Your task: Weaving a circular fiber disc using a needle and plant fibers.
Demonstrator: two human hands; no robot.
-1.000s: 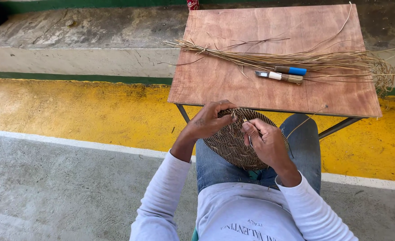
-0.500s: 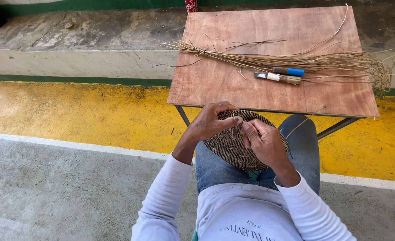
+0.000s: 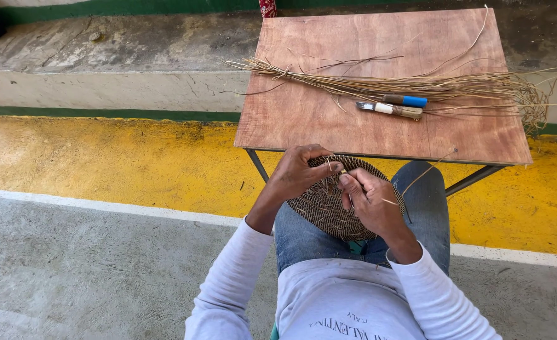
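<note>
A round, dark woven disc of coiled fibre [image 3: 326,208] rests on my lap, just below the table's near edge. My left hand [image 3: 298,171] grips its upper left rim, fingers curled over the edge. My right hand [image 3: 372,203] lies on the disc's right side, pinching a thin pale fibre strand [image 3: 422,175] that runs up and right toward the table. Fingertips of both hands meet near the disc's top rim.
A small wooden table [image 3: 304,119] on metal legs stands in front of me. On it lie a long bundle of dry straw fibres [image 3: 417,85], a knife [image 3: 389,109] and a blue-handled tool [image 3: 406,99]. Beneath are a yellow painted strip, a white line and grey concrete.
My hands stay on the disc, fingers shifting slightly at its top rim. The view has drifted a little; nothing else has moved.
</note>
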